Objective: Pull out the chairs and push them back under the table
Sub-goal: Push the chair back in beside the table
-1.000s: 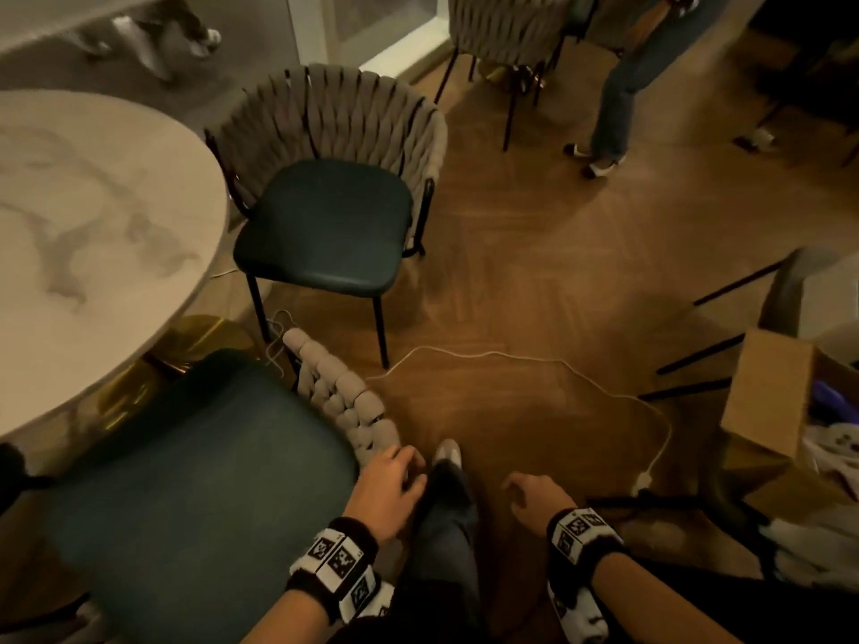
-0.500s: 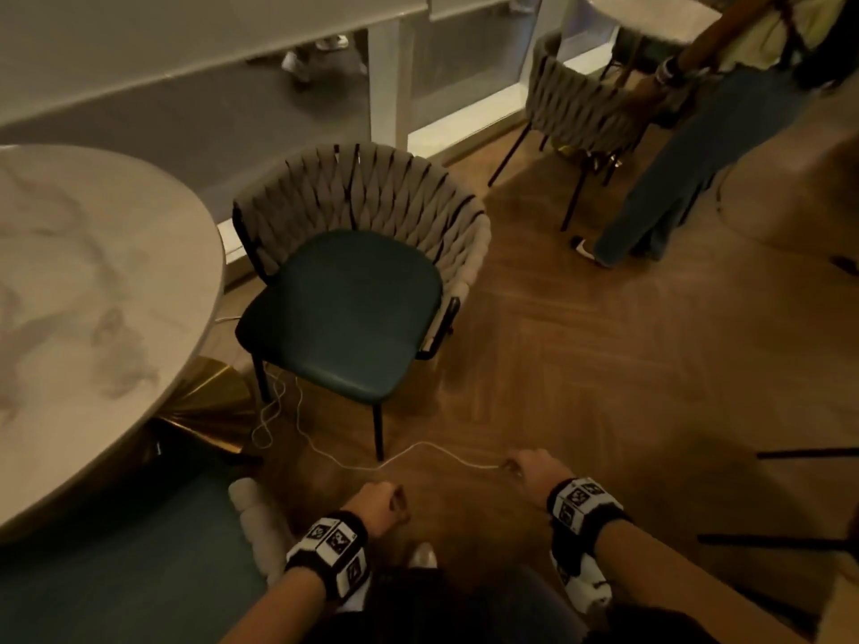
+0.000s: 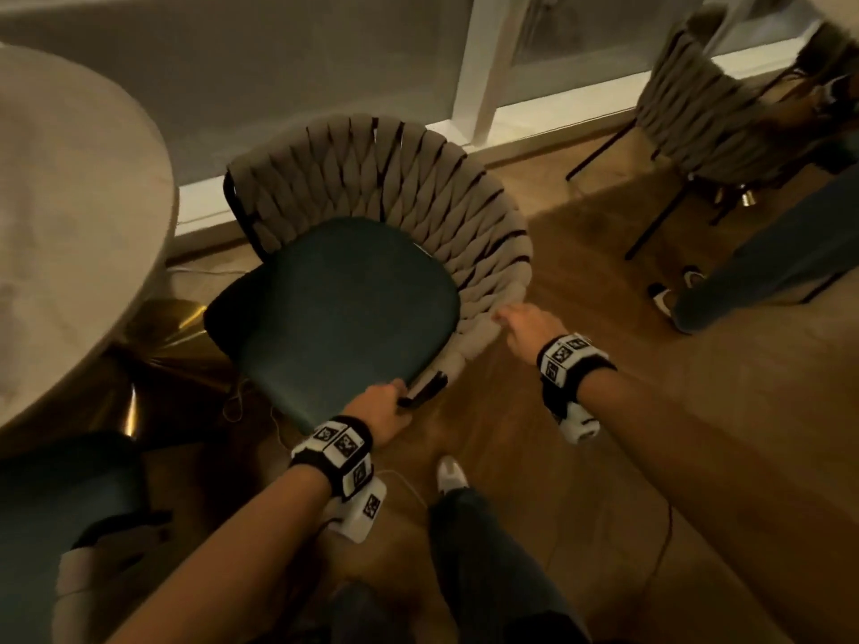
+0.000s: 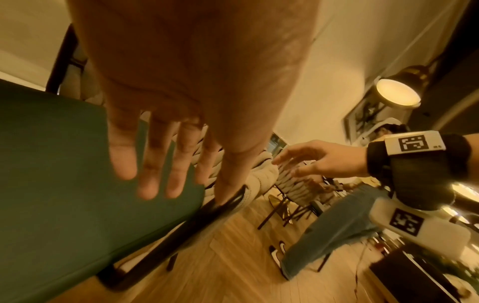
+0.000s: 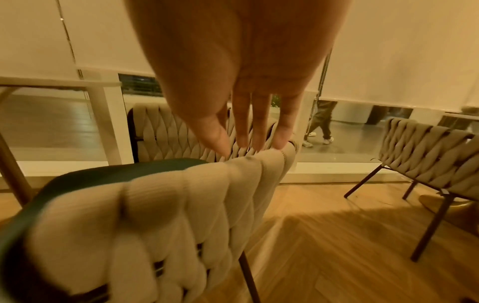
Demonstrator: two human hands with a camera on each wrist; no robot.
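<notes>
A chair with a dark green seat (image 3: 344,309) and a woven beige back (image 3: 395,178) stands pulled out beside the round marble table (image 3: 69,225). My left hand (image 3: 383,409) is at the seat's near corner. Its fingers (image 4: 147,164) lie straight over the green cushion, and the thumb runs along the black frame bar (image 4: 228,203). My right hand (image 3: 523,325) reaches the near end of the woven back, its straight fingertips (image 5: 249,141) touching the top edge of the weave (image 5: 259,164). Neither hand grips anything.
A second green-seated chair (image 3: 56,513) sits at the lower left, partly under the table, whose gold base (image 3: 158,332) shows below the top. Another woven chair (image 3: 697,123) and a person's legs (image 3: 767,271) are at the right. A white cable (image 3: 404,481) lies on the wooden floor near my shoe (image 3: 451,474).
My left hand let go of the near chair's woven back. I stepped toward the chair by the window, and both hands reached out to its seat corner and back end.
</notes>
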